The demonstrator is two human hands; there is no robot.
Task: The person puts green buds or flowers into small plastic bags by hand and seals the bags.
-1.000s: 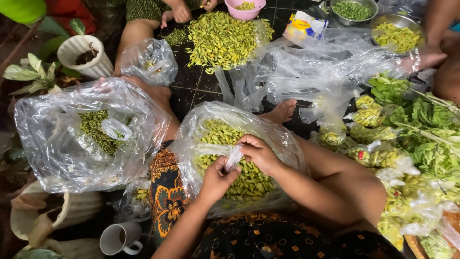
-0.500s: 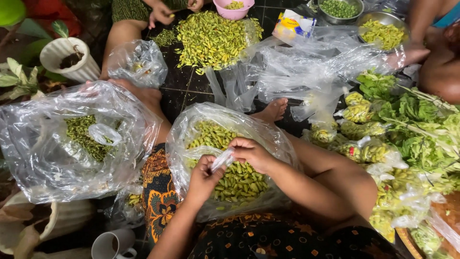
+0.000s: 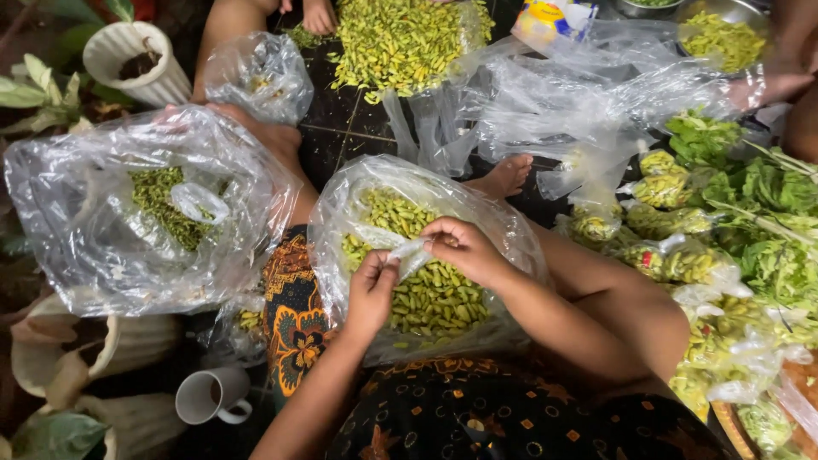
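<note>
A large clear plastic bag [image 3: 503, 230] full of small green-yellow chillies lies open in my lap. Over it, my left hand [image 3: 372, 290] and my right hand [image 3: 461, 249] both pinch a small empty clear bag [image 3: 411, 253] stretched between them. The fingers of each hand are closed on an end of that small bag. A second big clear bag [image 3: 102, 247] with darker green bits and a small bag inside sits on the floor to my left.
A heap of chillies [image 3: 400, 38] lies on plastic ahead, with another person's hand [image 3: 319, 14] at it. Filled small bags [image 3: 682, 264] and leafy greens [image 3: 767, 213] lie to the right. A white mug [image 3: 209, 396] and a white pot [image 3: 141, 60] stand at the left.
My hands have shifted slightly down and left over the bag, still working the small clear bag between them. The camera has tipped a little; nothing else has moved.
</note>
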